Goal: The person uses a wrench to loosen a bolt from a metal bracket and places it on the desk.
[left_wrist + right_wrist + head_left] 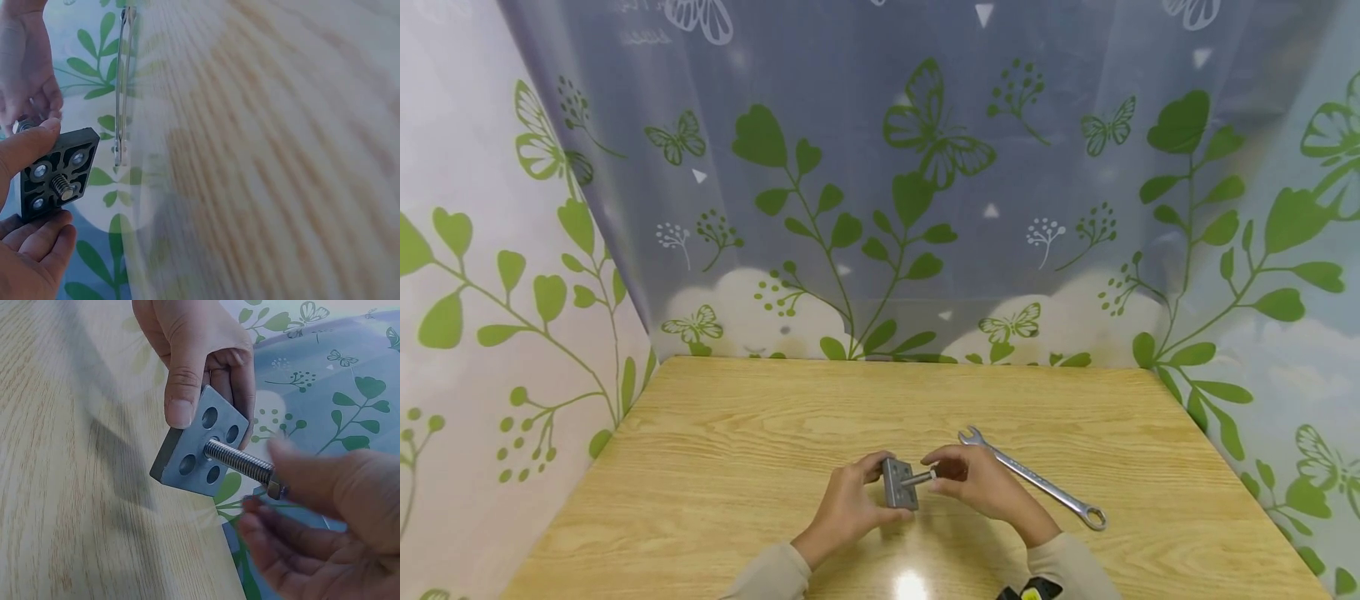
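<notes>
In my left hand I grip a square grey metal plate by its edges, thumb on one side and fingers on the opposite one. The plate has several round holes. A long threaded bolt runs through its middle, and its tip sticks out on the dark ribbed back face in the left wrist view. My right hand is at the hex head of the bolt, with thumb and fingers spread loosely around it. Its thumb is blurred in the right wrist view, and the bolt head shows between the parted digits.
A combination wrench lies aslant on the wooden table, right behind my right hand, its open end farther away and its ring end nearer. Patterned curtains with green leaves and butterflies enclose the table at the back and both sides.
</notes>
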A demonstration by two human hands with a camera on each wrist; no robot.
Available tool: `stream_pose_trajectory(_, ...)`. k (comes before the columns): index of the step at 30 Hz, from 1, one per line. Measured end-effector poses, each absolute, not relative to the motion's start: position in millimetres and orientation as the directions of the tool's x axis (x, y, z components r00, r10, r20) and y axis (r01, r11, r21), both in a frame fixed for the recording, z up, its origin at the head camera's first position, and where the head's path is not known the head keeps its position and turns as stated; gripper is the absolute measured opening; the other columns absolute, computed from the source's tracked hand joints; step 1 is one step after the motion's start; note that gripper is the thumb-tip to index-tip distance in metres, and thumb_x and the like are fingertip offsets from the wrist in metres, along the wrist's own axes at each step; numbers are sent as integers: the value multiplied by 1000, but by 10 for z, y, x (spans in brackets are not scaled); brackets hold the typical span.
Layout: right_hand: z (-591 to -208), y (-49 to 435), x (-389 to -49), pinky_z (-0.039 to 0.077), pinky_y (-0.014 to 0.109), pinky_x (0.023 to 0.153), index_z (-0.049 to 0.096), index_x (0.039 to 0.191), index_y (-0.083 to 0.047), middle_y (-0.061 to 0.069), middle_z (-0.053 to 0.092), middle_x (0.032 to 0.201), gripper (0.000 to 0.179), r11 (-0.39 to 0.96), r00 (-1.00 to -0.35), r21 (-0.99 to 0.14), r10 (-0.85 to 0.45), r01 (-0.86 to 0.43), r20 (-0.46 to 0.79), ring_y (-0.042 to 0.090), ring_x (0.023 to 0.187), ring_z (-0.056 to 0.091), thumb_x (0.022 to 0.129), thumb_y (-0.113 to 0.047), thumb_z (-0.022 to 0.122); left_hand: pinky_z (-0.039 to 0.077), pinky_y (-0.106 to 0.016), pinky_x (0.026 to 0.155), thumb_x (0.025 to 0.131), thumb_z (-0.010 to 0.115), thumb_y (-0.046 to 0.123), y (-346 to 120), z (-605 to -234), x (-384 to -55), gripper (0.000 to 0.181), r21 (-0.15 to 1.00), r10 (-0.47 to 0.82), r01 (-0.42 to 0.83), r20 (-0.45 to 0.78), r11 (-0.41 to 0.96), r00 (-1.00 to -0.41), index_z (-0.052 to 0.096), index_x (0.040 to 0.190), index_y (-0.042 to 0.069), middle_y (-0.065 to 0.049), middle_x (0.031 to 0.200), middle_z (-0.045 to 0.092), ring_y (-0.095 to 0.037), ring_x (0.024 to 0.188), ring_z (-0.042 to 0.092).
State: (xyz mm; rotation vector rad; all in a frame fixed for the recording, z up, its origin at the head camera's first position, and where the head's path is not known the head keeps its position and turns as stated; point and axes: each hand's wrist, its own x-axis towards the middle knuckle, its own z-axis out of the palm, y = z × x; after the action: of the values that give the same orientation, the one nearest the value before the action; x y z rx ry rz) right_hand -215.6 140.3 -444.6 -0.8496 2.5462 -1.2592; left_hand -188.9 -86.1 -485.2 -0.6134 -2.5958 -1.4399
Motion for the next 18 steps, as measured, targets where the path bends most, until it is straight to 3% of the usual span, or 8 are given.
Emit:
stream_pose_trajectory(4, -4441, 1402, -2168, 55, 30, 64, 68, 102, 1, 8, 69, 85, 42, 500, -839, -790, -543, -356, 34, 20, 75, 64, 100, -37, 50, 56, -41, 89, 65, 89, 18, -860, -4852, -1888, 68, 789, 289, 393, 282, 473, -915, 58, 123, 0, -16, 114, 68, -32, 102, 67)
stream_pose_trajectory(8, -4431, 1391, -2166, 57, 37, 59, 68, 86, 4, 10, 67, 72, 54, 477, -846, -829, -534, -291, -11, 23, 65, 64, 104, -38, 39, 55, -41, 89, 64, 90, 17, -850, -4857, -1869, 69, 791, 277, 382, 277, 478, -920, 58, 123, -1, -17, 115, 67, -33, 102, 67)
stream_pose_trajectory(13, -4421, 1370, -2157, 55, 35, 54, 67, 82, 1, 5, 63, 65, 48, 486, -844, -829, -535, -276, -33, 19, 58, 60, 102, -37, 45, 55, -43, 89, 65, 89, 14, -847, -4866, -1859, 70, 795, 282, 387, 282, 467, -917, 56, 124, -4, -19, 115, 67, -34, 103, 66)
stream_pose_trajectory(18, -4414, 1388, -2158, 51, 27, 53, 68, 90, -6, 5, 63, 69, 30, 459, -822, -815, -569, -353, 35, 28, 63, 61, 99, -30, 53, 55, -42, 90, 65, 89, 15, -853, -4852, -1879, 70, 786, 292, 407, 297, 467, -909, 56, 124, -5, -19, 115, 67, -33, 103, 66)
